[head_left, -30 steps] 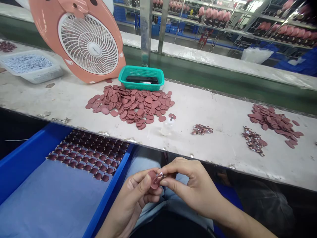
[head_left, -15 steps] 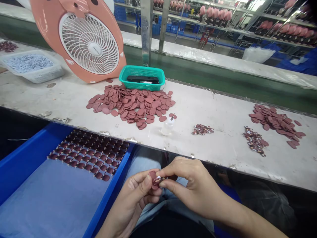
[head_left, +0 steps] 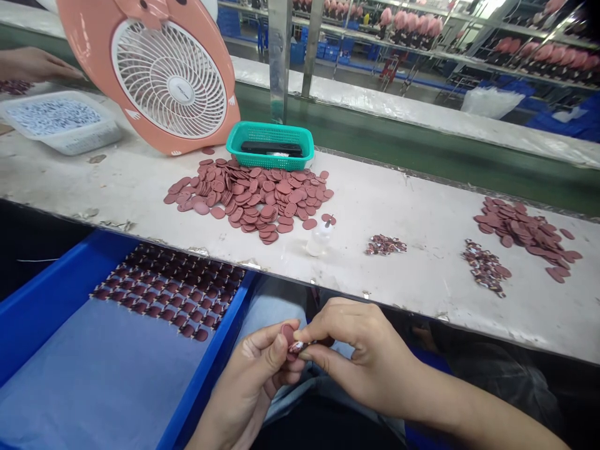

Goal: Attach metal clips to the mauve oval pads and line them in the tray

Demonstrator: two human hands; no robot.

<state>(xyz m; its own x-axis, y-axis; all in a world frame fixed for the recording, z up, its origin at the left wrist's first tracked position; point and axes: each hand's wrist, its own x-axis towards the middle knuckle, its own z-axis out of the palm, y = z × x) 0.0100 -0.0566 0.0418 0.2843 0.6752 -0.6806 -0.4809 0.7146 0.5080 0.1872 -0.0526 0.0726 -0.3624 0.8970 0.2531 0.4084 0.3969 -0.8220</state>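
Over my lap, my left hand (head_left: 262,359) pinches a reddish-brown oval disc (head_left: 287,333) between thumb and fingers. My right hand (head_left: 356,350) meets it from the right, its thumb and forefinger closed on a small shiny brown-and-white piece (head_left: 297,347) that touches the disc. The exact kind of this small piece is too hard to make out. Beyond my hands, on the bench, lie a big heap of matching oval discs (head_left: 262,194), a small clear bottle with a metal tip (head_left: 320,239) and a little pile of small shiny pieces (head_left: 385,245).
A blue bin (head_left: 187,400) at my left holds rows of assembled pieces (head_left: 173,294) on a sheet. On the bench (head_left: 375,181) stand a pink fan (head_left: 154,81), a green basket (head_left: 270,147) and a white tub (head_left: 56,125). More discs (head_left: 525,231) lie right. Another person's hand (head_left: 37,64) reaches in far left.
My right fingers have tilted the small piece slightly lower against the disc. Another person's hand has come into view at the far left. My left hand has barely moved.
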